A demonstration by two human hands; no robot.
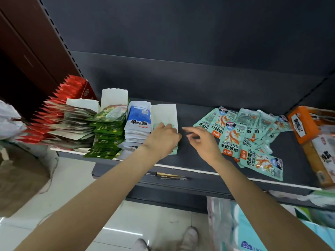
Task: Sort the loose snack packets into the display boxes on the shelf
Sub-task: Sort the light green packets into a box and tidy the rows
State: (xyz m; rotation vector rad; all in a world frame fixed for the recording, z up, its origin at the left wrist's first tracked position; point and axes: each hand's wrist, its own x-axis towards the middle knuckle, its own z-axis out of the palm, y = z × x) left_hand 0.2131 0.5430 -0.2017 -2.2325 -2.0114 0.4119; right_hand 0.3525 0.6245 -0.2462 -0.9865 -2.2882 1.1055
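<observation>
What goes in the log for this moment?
left hand: reaching into mint display box | right hand: open, empty | loose mint packets: piled on shelf

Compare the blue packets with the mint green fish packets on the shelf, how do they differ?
The blue packets stand filed in a neat row inside a display box; the mint green packets lie loose in an overlapping heap on the shelf. The blue ones are blue and white; the mint ones carry orange artwork. Both are flat sealed pouches with printed labels.
</observation>
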